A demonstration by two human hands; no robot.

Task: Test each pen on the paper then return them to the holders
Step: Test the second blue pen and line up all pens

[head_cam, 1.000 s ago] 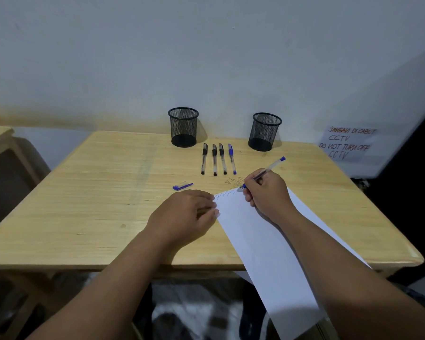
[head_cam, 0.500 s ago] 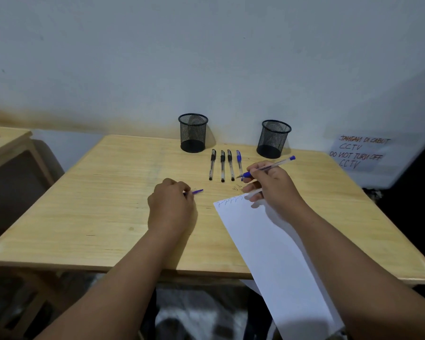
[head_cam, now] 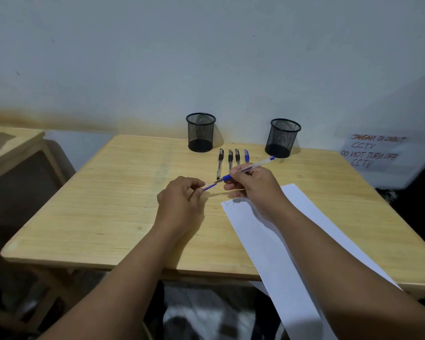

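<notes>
My right hand (head_cam: 252, 186) grips an uncapped blue pen (head_cam: 253, 166) above the table, its tip pointing left. My left hand (head_cam: 179, 201) pinches the pen's blue cap (head_cam: 210, 187), its open end just short of the tip. A white sheet of paper (head_cam: 280, 241) with small scribbles at its top edge lies under my right wrist and hangs over the table's front edge. Several capped pens (head_cam: 230, 159), black ones and a blue one, lie in a row between two black mesh holders (head_cam: 201, 132) (head_cam: 282, 137) at the back.
The wooden table (head_cam: 108, 204) stands against a white wall. A handwritten CCTV notice (head_cam: 373, 150) is on the wall at the right. Another wooden table (head_cam: 12, 143) stands at the left.
My right hand lifted the blue pen off the paper and turned its tip left. My left hand left the paper, picked the blue cap off the table and brought it up to the tip.
</notes>
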